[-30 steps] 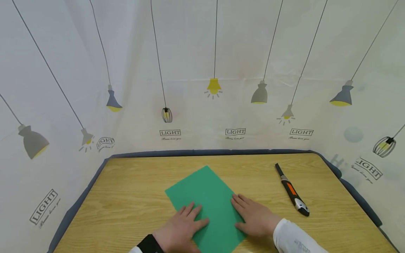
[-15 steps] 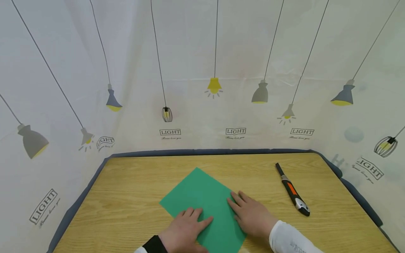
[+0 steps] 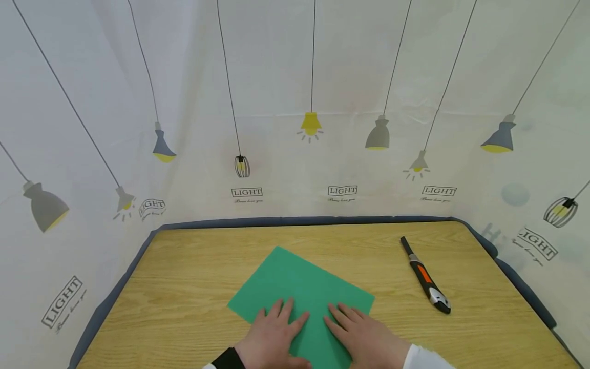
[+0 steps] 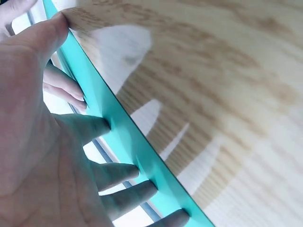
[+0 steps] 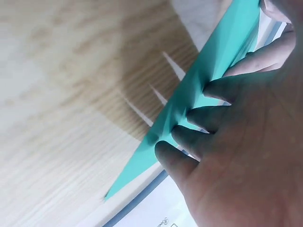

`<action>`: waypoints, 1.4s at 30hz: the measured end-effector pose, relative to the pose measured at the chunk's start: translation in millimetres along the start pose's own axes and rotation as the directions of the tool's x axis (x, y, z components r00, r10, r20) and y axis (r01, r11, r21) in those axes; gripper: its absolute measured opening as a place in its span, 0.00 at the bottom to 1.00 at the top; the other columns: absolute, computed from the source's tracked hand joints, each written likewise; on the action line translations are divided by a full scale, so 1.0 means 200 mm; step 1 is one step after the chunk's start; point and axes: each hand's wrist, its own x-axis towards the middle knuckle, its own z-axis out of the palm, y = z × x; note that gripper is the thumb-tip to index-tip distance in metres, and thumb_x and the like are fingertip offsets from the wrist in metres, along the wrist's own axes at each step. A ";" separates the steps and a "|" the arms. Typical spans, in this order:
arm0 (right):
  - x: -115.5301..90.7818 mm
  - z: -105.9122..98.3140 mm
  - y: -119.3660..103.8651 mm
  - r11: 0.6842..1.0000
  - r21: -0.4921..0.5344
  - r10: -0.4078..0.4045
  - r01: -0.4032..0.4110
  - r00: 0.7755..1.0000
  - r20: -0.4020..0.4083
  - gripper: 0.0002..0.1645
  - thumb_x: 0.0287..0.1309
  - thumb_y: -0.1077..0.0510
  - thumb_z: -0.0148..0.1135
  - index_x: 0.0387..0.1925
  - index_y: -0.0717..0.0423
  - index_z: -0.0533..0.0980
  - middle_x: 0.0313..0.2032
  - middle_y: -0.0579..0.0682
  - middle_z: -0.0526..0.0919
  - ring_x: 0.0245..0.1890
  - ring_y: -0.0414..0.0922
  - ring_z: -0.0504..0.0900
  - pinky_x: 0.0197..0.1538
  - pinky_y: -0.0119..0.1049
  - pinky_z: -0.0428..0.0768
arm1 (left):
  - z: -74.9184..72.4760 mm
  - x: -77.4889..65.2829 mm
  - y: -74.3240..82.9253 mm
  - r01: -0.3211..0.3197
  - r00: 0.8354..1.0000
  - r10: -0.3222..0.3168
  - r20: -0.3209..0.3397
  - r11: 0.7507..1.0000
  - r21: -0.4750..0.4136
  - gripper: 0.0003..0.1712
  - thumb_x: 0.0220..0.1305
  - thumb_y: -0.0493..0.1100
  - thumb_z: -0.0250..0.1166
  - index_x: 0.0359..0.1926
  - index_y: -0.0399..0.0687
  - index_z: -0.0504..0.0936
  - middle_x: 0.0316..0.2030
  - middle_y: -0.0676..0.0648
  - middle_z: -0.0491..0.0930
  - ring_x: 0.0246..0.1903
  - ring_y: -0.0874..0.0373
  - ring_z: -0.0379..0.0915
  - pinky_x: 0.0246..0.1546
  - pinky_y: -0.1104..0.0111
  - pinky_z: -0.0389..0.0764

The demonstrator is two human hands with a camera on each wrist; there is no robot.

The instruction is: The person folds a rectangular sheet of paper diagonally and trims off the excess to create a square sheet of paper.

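A green sheet of paper [image 3: 299,284] lies turned at an angle on the wooden table, in the lower middle of the head view. My left hand [image 3: 272,335] rests on its near left part, fingers spread and straight. On the right part of the sheet my right hand [image 3: 364,333] lies with straight fingers, the fingertips touching the paper. In the left wrist view the fingertips of the left hand [image 4: 52,127] meet the green paper [image 4: 123,127]. The right wrist view has the right hand [image 5: 236,137] touching the paper [image 5: 189,99] likewise. The sheet's near end is partly hidden by the hands.
A black, orange and silver utility knife [image 3: 426,279] lies on the right side of the wooden table [image 3: 184,271]. Dark blue edging [image 3: 276,221] runs along the table's rim. Behind stands a white wall covering [image 3: 286,77] printed with lamps.
The paper has turned anticlockwise on the table, its far corner shifting left. My left hand has moved slightly right. The right hand has moved a little nearer and now lies over the sheet.
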 end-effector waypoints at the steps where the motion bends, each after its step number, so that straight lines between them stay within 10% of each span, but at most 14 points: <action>1: 0.00 0.00 0.00 1.000 0.009 0.002 -0.003 1.000 0.004 0.65 0.53 0.13 0.50 0.79 0.51 0.60 0.77 0.57 0.59 0.75 0.58 0.61 0.70 0.51 0.68 | 0.00 0.00 0.00 0.006 1.000 -0.006 -0.002 1.000 0.014 0.57 0.52 0.87 0.56 0.77 0.66 0.66 0.73 0.40 0.64 0.69 0.40 0.64 0.57 0.41 0.74; 32: -0.05 0.02 0.05 0.994 0.109 -0.009 0.015 0.998 -0.056 0.68 0.52 0.15 0.57 0.79 0.56 0.59 0.77 0.62 0.57 0.74 0.62 0.60 0.68 0.53 0.70 | -0.02 -0.02 -0.04 -0.048 0.999 0.048 -0.011 0.998 -0.041 0.59 0.49 0.85 0.63 0.76 0.59 0.69 0.64 0.44 0.69 0.64 0.45 0.66 0.51 0.42 0.76; 42: -0.02 0.03 0.07 0.994 0.106 0.037 -0.028 0.996 -0.084 0.62 0.57 0.16 0.54 0.78 0.52 0.61 0.75 0.57 0.63 0.73 0.60 0.64 0.67 0.56 0.71 | -0.03 -0.03 -0.06 -0.052 0.998 0.050 -0.047 0.997 -0.048 0.34 0.70 0.66 0.62 0.72 0.61 0.74 0.65 0.46 0.72 0.65 0.47 0.68 0.54 0.44 0.78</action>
